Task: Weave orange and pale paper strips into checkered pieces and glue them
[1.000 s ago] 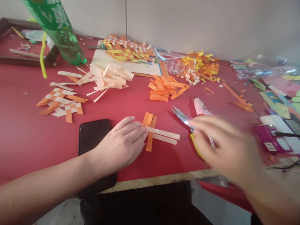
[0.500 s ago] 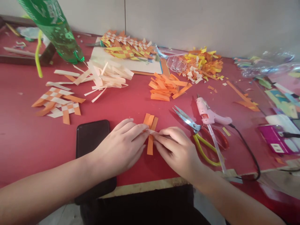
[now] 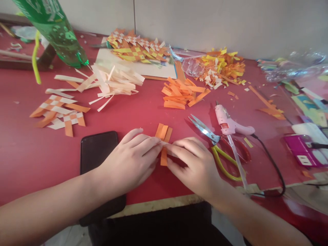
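From the head view, the left hand [image 3: 133, 159] lies palm down and open, its fingertips pressing on the orange strips [image 3: 163, 136] at the spot where both hands meet, seemingly to pin them flat against the red table [image 3: 25, 153]. The right hand [image 3: 194, 165] arches opposite with its fingers curled onto the same strips; whether it pinches one or only presses, I cannot tell. A dark phone [image 3: 98, 150] lies under the left wrist. Just right of the right hand rest scissors [image 3: 212, 143] and a pink glue gun [image 3: 228, 124], probably parked within easy reach, and beyond the fingertips sits a loose orange pile [image 3: 181, 94]
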The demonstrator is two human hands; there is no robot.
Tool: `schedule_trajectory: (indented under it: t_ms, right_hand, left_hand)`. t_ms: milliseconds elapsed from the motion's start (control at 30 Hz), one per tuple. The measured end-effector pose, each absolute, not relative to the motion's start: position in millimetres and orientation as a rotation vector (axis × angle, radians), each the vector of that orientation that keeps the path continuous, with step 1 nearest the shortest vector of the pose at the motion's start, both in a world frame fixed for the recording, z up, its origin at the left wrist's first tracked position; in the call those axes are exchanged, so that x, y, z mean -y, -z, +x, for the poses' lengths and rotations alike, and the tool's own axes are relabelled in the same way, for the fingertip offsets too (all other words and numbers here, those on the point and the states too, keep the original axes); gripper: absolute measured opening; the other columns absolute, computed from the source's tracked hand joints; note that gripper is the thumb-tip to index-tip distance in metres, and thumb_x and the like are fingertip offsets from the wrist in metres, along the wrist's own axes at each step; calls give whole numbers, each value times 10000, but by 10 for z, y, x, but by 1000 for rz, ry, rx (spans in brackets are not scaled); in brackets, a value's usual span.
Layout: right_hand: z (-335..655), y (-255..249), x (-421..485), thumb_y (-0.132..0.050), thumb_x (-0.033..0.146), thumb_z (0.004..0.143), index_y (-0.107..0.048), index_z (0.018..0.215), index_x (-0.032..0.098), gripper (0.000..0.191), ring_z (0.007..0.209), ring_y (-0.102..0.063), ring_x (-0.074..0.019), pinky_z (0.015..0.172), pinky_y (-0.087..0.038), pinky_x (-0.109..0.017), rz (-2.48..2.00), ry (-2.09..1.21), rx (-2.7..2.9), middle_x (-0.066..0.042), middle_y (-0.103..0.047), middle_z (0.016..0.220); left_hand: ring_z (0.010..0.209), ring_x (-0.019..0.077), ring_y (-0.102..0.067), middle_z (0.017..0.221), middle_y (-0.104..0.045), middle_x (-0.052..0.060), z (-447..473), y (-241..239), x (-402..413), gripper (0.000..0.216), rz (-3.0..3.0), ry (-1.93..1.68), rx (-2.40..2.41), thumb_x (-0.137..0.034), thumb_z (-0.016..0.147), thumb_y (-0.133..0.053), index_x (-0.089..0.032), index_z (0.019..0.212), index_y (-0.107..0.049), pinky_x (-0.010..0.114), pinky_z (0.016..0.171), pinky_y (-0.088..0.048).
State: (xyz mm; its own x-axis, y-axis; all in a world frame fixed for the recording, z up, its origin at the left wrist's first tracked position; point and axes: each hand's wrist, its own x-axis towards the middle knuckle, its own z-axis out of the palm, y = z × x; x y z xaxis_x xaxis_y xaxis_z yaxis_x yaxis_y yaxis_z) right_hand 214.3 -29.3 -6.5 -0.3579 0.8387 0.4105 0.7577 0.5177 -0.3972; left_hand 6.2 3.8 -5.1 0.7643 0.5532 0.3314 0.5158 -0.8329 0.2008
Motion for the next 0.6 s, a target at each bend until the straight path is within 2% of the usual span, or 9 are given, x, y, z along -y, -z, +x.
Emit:
schedule_trajectory:
  t_ms: [133,333,467,600]
  right_hand:
    - [2112,-9,270,-604,105,862,-718,986,211,199,756,-646,-177,706,-567,-338,-1299,-252,2146,-44,-703,823]
    - [2100,-69,190,-595,147,872,-629,731,195,153,730,-641,-153,653,-532,-292,-1377,-315,2085,-42,-684,803]
    - [2117,-39,111,-622,173,842,-609,726,183,117,738,-638,-153,677,-521,-288,-1490,-315,2066,-43,-666,802]
    - [2120,-1,80,-606,222,849,-614,720,183,135,799,-648,-176,710,-521,-305,-1558,-364,2054,-57,-669,852]
  left_hand:
    - [923,245,-675,1093,-721,91,58,43,-43,253,2856,-597,-869,-149,927,-484,-106,1072,-687,486,989,-465]
    - [949,239,-688,1097,-729,95,45,53,-44,216,2842,-612,-842,-169,932,-499,-115,998,-697,498,1033,-455]
    - [950,241,-703,1091,-744,90,47,59,-33,208,2867,-700,-847,-166,940,-512,-101,1001,-700,522,1068,-434]
    - [883,216,-717,1054,-754,82,56,55,-19,195,2882,-765,-832,-140,935,-522,-86,990,-701,492,1076,-445]
